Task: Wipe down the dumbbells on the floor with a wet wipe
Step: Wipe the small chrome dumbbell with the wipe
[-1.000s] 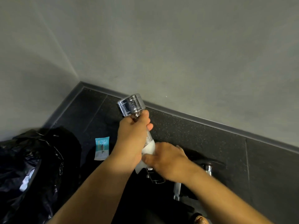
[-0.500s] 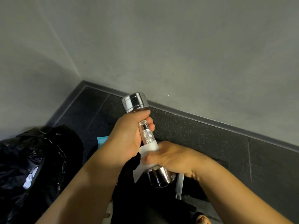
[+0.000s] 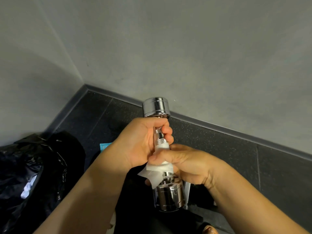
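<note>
A chrome dumbbell (image 3: 156, 108) is held nearly upright in front of me, above the dark floor. My left hand (image 3: 140, 141) grips the upper part of its knurled handle, just below the top head. My right hand (image 3: 187, 163) is wrapped around the lower part of the handle with a white wet wipe (image 3: 157, 173) pressed against the metal. The wipe's loose corners hang over the lower head (image 3: 170, 196). Part of another chrome piece (image 3: 187, 191) shows behind the lower head, mostly hidden.
A black plastic bag (image 3: 33, 174) with something white inside lies at the left. A blue wipe packet (image 3: 104, 146) lies on the dark tiled floor (image 3: 236, 149), partly behind my left arm. Grey walls meet in a corner ahead with a grey skirting (image 3: 236, 130).
The dumbbell has risen and turned more upright, and its lower head has come into view. My right hand has slid the wipe along the lower handle. The view has shifted slightly.
</note>
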Demonstrator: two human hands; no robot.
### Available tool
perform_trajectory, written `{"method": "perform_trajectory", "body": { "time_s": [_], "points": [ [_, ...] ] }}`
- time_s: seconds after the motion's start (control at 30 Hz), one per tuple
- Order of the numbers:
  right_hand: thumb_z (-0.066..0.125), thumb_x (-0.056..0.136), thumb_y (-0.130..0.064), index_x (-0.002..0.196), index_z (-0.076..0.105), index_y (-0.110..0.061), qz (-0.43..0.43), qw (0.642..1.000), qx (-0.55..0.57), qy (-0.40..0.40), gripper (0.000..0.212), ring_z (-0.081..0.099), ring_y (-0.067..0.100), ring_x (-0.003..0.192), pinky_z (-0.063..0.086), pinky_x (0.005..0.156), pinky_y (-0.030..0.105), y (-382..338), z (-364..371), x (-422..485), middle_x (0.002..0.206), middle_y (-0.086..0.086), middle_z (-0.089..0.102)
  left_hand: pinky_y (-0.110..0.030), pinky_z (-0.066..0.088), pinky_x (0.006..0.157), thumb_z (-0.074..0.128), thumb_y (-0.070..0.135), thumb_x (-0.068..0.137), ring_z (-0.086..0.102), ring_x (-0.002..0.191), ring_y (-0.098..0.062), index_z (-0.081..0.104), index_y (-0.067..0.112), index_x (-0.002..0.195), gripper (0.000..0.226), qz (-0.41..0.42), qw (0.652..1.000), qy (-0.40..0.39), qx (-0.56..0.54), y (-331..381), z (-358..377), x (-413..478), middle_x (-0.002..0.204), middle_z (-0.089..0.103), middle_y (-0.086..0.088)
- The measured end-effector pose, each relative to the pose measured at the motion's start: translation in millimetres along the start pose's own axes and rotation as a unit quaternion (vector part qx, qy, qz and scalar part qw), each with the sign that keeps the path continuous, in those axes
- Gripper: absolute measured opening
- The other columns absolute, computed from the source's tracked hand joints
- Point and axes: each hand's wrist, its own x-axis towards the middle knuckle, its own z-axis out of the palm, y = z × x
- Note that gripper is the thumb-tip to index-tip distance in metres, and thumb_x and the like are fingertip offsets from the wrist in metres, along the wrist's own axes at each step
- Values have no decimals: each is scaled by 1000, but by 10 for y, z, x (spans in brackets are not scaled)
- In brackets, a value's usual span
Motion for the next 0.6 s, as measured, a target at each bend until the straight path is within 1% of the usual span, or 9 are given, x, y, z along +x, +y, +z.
{"method": "perform_trajectory", "body": {
  "time_s": [0.07,0.13,0.2,0.27,0.33,0.4,0.47,0.53,0.6],
  "points": [
    [68,71,-11,80,69,-12,-7,1000,6,-1,9,65,19,73,52,76,30,24,0,-6,81,7,69,-26,52,61,54,8,89,59,56,-17,52,8,89,2,20,999,27,32,-30,35,-12,64,56,-5],
    [66,79,-12,87,67,-9,-34,996,-52,61,9,66,28,81,52,84,40,44,13,14,89,15,69,-28,58,61,54,8,92,68,62,-19,57,6,90,4,84,987,98,90,-105,70,7,66,66,-7],
    [62,83,-26,89,68,-9,-75,970,-170,158,19,68,35,90,51,93,49,60,35,69,94,18,71,-31,58,72,54,14,95,72,77,-19,59,8,96,8,149,957,161,192,-179,61,53,79,74,-6],
    [59,77,-48,86,68,-13,-80,930,-281,223,38,70,31,87,53,88,51,55,54,98,87,12,73,-31,54,84,53,23,96,70,89,-17,61,14,93,12,191,916,201,289,-223,29,98,93,75,-4],
    [54,67,-56,85,68,-13,-68,914,-316,246,48,70,28,82,54,84,49,27,69,94,84,10,73,-40,51,94,54,27,95,69,93,-19,61,20,87,13,205,894,216,336,-225,-1,121,96,74,-2],
    [59,76,-43,86,68,-10,-78,939,-261,209,36,69,27,83,52,88,52,12,70,90,89,16,72,-44,51,94,54,24,95,70,93,-22,60,19,93,8,172,920,182,301,-179,-14,106,96,75,-6],
    [63,82,-18,91,67,-7,-59,978,-150,133,15,66,26,83,51,89,47,-37,68,50,91,18,71,-45,54,89,53,21,95,71,93,-27,56,13,105,13,109,963,96,229,-102,-33,46,99,74,-12],
    [66,75,-12,91,66,-8,-25,998,-41,51,17,67,26,75,56,78,41,-105,72,-27,84,15,70,-41,56,83,52,22,92,71,93,-29,56,6,101,19,56,983,6,176,-20,-60,-45,104,72,-17],
    [63,72,-15,94,63,-4,-10,1000,26,-14,24,68,24,62,58,61,31,-192,97,-108,75,15,70,-40,53,87,50,27,89,68,101,-27,64,3,95,29,32,987,-56,145,30,-57,-113,111,70,-18]
  ]
}}
